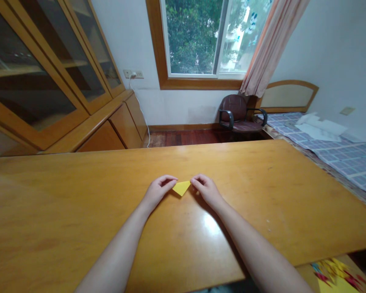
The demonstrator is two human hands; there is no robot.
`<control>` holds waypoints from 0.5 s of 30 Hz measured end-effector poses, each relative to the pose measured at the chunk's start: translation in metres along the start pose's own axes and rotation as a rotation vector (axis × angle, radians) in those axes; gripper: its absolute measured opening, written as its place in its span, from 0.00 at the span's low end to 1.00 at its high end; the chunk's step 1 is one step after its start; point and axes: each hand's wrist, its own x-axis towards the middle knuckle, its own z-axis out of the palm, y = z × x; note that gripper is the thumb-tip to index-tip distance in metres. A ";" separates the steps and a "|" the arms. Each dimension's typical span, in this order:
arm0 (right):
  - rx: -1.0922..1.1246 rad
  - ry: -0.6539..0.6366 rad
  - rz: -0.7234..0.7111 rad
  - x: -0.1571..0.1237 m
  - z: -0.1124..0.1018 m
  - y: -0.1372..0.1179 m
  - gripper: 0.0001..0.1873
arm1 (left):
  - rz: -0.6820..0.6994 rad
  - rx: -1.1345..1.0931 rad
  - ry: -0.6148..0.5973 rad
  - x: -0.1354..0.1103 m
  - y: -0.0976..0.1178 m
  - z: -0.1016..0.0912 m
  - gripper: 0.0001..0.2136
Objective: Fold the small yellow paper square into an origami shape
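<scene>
A small piece of yellow paper, folded to a triangle with its point toward me, is held between my two hands over the wooden table. My left hand pinches its left corner between thumb and fingers. At the right corner, my right hand has its thumb and fingers closed on the paper. The upper edge of the paper runs nearly straight from one hand to the other. Both forearms reach in from the bottom of the view.
The wooden table spans the view. Lower right, below its edge, lie yellow paper and several coloured pieces. Beyond stand a cabinet at left, an office chair under the window, and a bed at right.
</scene>
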 end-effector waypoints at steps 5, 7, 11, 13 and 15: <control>-0.151 -0.047 -0.128 -0.001 0.000 0.002 0.13 | 0.062 0.170 -0.101 0.000 0.002 0.000 0.12; -0.159 -0.033 -0.152 -0.001 0.000 0.001 0.13 | 0.080 0.195 -0.115 0.001 0.001 0.000 0.11; -0.167 0.001 -0.169 -0.002 0.000 -0.001 0.12 | 0.075 0.198 -0.133 0.000 0.001 0.001 0.11; -0.172 0.017 -0.169 -0.002 -0.001 -0.001 0.11 | 0.062 0.196 -0.133 0.000 0.003 0.001 0.11; -0.175 0.034 -0.161 -0.002 -0.001 0.000 0.12 | 0.049 0.191 -0.129 -0.001 0.006 0.002 0.11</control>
